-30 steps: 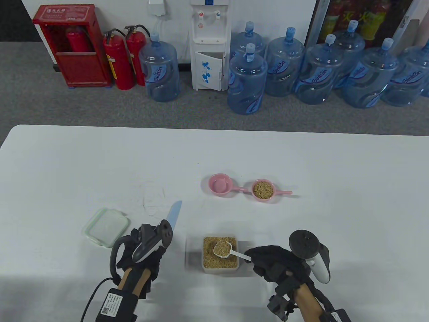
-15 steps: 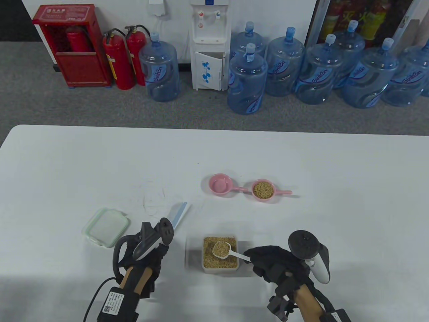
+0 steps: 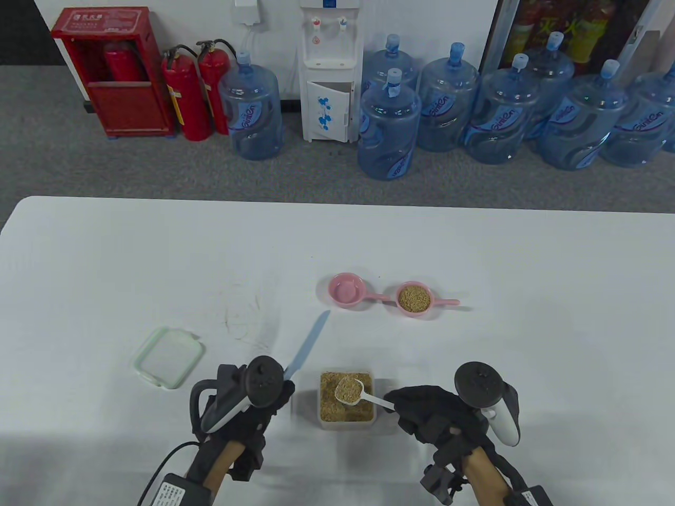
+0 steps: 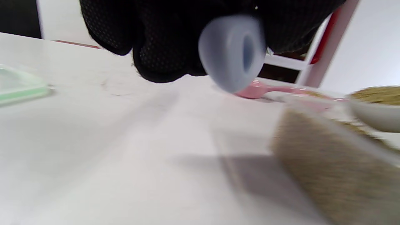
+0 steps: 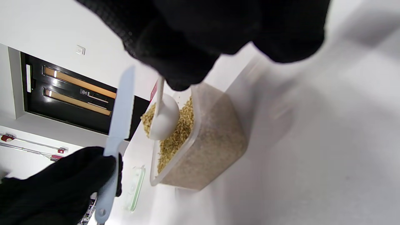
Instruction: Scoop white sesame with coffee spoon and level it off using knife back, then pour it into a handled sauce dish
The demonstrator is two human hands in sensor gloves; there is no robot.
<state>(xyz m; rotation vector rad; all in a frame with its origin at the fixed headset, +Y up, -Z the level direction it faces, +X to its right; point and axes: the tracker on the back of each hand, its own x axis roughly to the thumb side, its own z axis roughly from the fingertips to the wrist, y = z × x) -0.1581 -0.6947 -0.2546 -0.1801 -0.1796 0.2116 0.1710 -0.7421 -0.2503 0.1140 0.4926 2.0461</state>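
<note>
Holding a heaped coffee spoon (image 3: 349, 390) over the sesame container (image 3: 347, 398), near the front edge of the table (image 3: 474, 253).

The right hand (image 3: 430, 414) pinches the spoon handle; its bowl, full of white sesame (image 3: 349, 389), is above the open container. The left hand (image 3: 248, 416), just left of the container, grips the knife (image 3: 307, 345), blade pointing toward the far side. Two pink sauce dishes stand toward the table's middle: the empty dish (image 3: 346, 290) on the left and the filled dish (image 3: 414, 299) on the right. A lid (image 3: 169, 357) lies nearer the left edge.

Gloved fingers (image 4: 156, 47) grip a knife handle (image 4: 232, 51) above the table (image 4: 109, 150).
</note>
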